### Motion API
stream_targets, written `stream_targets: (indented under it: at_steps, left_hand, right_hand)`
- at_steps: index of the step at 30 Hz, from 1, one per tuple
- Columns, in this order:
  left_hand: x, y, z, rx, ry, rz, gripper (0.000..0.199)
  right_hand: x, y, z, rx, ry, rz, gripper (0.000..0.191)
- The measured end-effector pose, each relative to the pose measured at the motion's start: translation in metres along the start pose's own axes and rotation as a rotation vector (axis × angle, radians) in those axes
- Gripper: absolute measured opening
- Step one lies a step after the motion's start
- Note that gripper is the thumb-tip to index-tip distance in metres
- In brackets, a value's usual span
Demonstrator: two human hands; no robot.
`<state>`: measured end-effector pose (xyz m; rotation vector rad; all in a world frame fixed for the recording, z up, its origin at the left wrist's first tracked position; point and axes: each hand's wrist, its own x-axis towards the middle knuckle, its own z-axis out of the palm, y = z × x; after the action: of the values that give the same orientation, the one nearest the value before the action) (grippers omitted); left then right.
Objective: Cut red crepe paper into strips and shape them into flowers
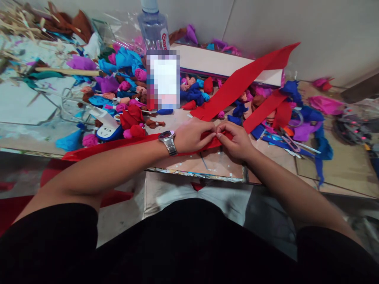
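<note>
My left hand (194, 136) and my right hand (235, 140) meet at the front of the table, thumbs and fingertips pinched together. Both grip a strip of red crepe paper (133, 142), which runs out leftward under my left forearm and past the table edge. What exactly sits between the fingertips is hidden. A silver watch (168, 142) is on my left wrist. Beyond my hands, a wide red strip (237, 86) slants up to the right, and a shorter red strip (265, 111) lies beside my right hand.
Crumpled paper pieces in several colours (127, 59) cover the table's back. A plastic bottle (154, 27) stands behind a blurred, bright-screened object (166, 79). A white and blue power socket (109, 128) lies at left, scissors (291, 144) at right. A long white box (219, 59) rests near the wall.
</note>
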<state>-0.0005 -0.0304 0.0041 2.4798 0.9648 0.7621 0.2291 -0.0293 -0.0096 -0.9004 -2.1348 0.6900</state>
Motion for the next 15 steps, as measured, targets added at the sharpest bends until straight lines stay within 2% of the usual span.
stream_targets:
  at_steps: [9,15]
  left_hand:
    - [0.0003,-0.0011,0.0034,-0.008,-0.012,0.010,0.033]
    - [-0.0004,-0.0029,0.0024,-0.013,-0.007,0.007,0.033]
  right_hand:
    - [-0.0002,0.0046,0.0015,0.043,-0.039,0.038,0.024]
    - [-0.0003,0.0008,0.0001,0.051,0.033,0.073,0.026]
